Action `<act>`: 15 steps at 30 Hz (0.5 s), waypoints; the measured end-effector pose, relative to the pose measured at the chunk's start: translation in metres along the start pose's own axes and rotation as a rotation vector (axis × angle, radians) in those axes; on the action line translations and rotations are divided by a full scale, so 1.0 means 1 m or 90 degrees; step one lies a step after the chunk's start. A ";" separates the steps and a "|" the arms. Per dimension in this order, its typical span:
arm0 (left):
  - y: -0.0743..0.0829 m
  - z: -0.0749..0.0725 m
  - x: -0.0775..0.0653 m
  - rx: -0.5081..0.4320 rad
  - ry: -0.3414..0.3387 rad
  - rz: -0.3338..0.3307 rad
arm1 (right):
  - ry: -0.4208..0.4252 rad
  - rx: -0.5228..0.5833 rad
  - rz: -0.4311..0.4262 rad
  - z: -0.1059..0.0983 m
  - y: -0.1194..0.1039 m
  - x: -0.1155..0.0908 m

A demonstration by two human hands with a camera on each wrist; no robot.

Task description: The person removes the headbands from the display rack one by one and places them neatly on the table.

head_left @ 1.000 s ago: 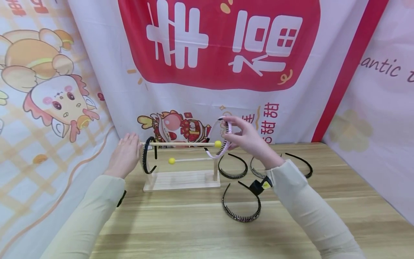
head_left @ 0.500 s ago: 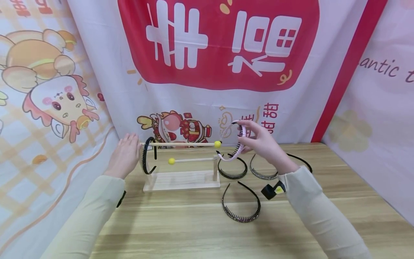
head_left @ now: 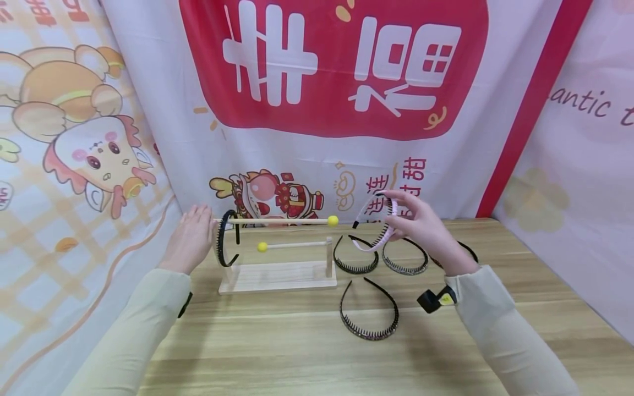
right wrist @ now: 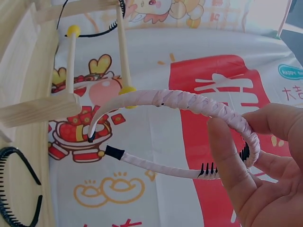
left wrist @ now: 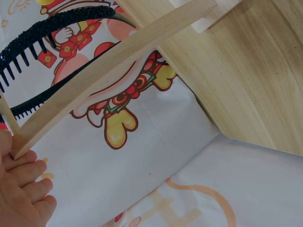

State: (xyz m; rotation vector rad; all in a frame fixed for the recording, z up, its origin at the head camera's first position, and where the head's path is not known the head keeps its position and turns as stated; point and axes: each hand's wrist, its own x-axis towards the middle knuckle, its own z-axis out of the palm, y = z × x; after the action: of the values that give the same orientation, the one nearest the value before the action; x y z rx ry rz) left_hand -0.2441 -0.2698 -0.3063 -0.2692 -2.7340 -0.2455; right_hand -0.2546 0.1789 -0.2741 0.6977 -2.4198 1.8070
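My right hand (head_left: 421, 231) pinches a pink ribbon-wrapped headband (right wrist: 175, 99) with black comb teeth, thumb on one side and fingers on the other. It is held up in the air, to the right of a wooden rack (head_left: 279, 276). A black toothed headband (head_left: 221, 242) hangs at the left end of the rack's upper rod (head_left: 282, 221). My left hand (head_left: 189, 239) rests with straight fingers against the top of the rack's left post (left wrist: 90, 90). In the left wrist view its fingertips lie right at the post's end.
Several dark toothed headbands lie on the wooden table: one (head_left: 369, 334) in front, others (head_left: 355, 270) in a row behind, partly under my right arm. Yellow balls (head_left: 333, 220) cap both rods. Printed cloth (head_left: 297, 148) hangs behind and at the sides.
My right hand has moved right with the pink headband, from around the upper rod's ball end to a spot well clear of it. The left hand has stayed put.
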 end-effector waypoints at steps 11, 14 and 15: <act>0.001 -0.001 0.000 0.002 0.004 0.003 | 0.026 -0.003 0.023 -0.015 0.015 -0.016; 0.001 -0.001 0.000 0.004 0.007 0.007 | 0.041 -0.003 0.024 -0.020 0.020 -0.022; 0.001 0.000 0.000 0.004 0.009 0.008 | 0.047 -0.003 0.026 -0.022 0.022 -0.024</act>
State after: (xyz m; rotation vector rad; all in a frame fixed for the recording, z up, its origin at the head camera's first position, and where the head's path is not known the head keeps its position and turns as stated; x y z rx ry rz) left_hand -0.2439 -0.2688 -0.3057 -0.2810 -2.7187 -0.2336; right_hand -0.2462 0.2118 -0.2935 0.5742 -2.4075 1.8078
